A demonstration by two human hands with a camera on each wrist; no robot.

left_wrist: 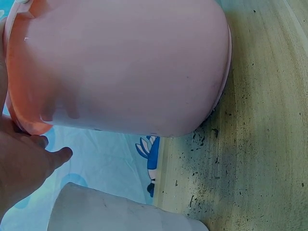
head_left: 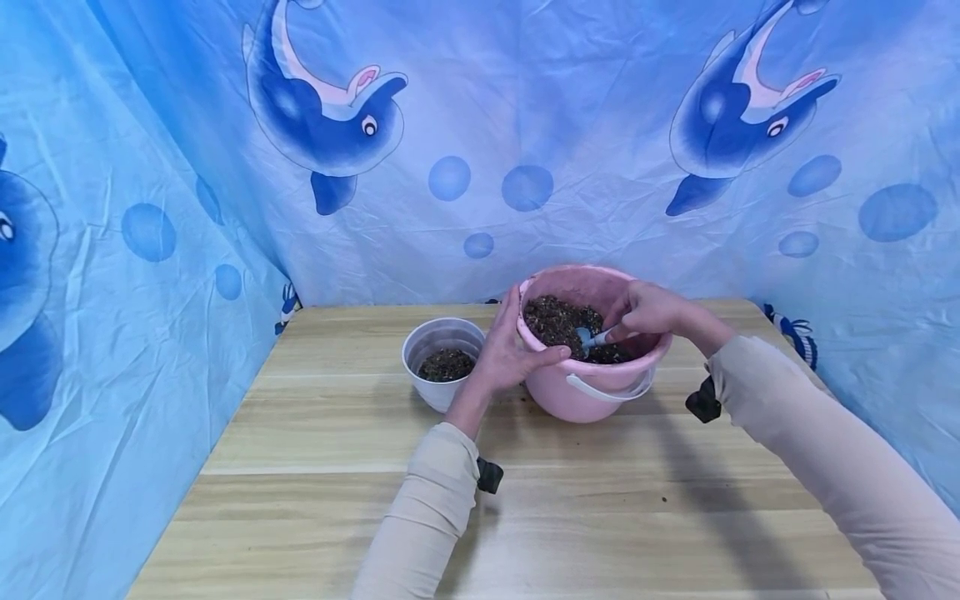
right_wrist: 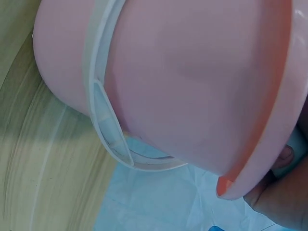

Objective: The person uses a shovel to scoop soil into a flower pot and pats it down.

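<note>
My right hand (head_left: 651,310) reaches over the rim of a pink bucket (head_left: 562,396) and grips the handle of a small light-blue garden trowel (head_left: 597,339). The trowel's blade is partly sunk in the dark potting soil (head_left: 553,319) inside. With the thumb along the near rim, my left hand (head_left: 504,354) holds the bucket's left side; its fingers (left_wrist: 53,156) show at the rim in the left wrist view. In the right wrist view the bucket wall hides most of the trowel. A white flowerpot (head_left: 429,390) with some soil (head_left: 446,365) stands left of the bucket.
The bucket's white carrying handle (head_left: 611,392) hangs down its front. Soil crumbs (left_wrist: 215,132) lie scattered on the wooden table (head_left: 337,500). A blue dolphin-print cloth (head_left: 480,108) hangs behind the table and along both sides.
</note>
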